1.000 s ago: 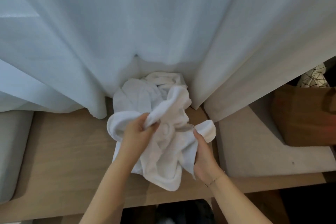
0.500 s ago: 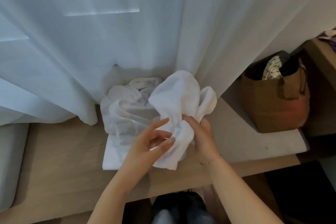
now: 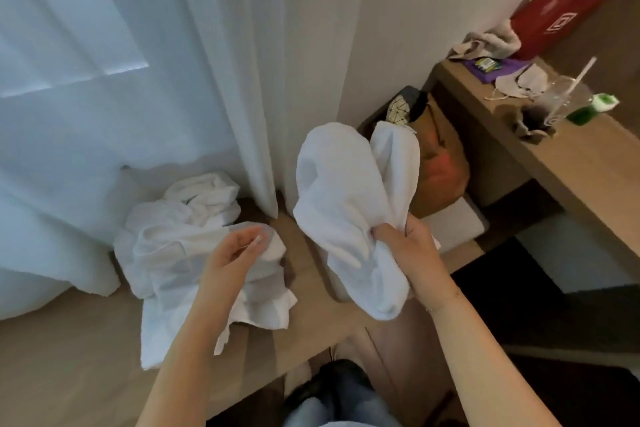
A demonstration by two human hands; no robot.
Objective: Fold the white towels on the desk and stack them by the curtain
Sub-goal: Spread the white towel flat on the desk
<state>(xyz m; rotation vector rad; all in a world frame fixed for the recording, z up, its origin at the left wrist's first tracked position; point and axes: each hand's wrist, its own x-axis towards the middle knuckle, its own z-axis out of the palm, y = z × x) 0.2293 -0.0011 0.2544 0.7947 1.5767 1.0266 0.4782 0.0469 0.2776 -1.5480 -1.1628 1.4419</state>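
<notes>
My right hand grips a bunched white towel and holds it up above the right part of the wooden desk. The towel hangs in crumpled folds from my fist. My left hand hovers over a heap of rumpled white towels that lies on the desk against the sheer white curtain; its fingers are loosely extended and hold nothing.
A brown bag stands on a grey cushion right of the desk. A higher wooden shelf at far right carries a glass with a straw, a green bottle, cloths and a red box.
My right hand has lifted one towel off the heap and carried it right. My left hand let go of it and now hangs over the heap. The view swung right.
</notes>
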